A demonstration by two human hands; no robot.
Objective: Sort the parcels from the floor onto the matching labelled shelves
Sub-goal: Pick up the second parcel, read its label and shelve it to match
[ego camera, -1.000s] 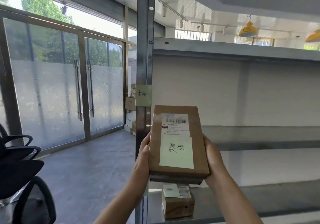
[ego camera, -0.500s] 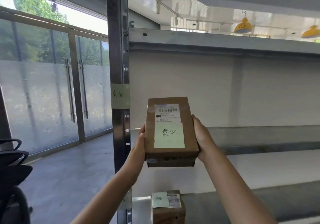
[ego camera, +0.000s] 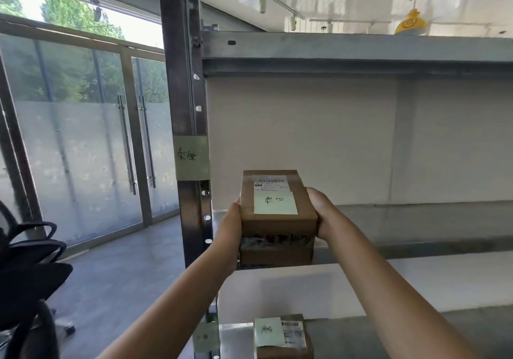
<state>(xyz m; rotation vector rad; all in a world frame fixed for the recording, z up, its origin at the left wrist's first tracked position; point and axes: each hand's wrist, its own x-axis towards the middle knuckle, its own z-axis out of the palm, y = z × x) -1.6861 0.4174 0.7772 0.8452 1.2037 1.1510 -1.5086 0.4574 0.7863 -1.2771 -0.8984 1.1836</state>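
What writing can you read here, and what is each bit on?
"泰安": sticky note on the shelf post.
"泰安": green slip on the held parcel.
Shipping label above it: too blurred.
Handwritten note and barcode label on the lower parcel, lower post tag: illegible.

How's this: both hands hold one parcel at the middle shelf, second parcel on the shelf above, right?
No: head view shows the second parcel on the lower shelf, not above. Left hand and right hand do hold the first parcel.
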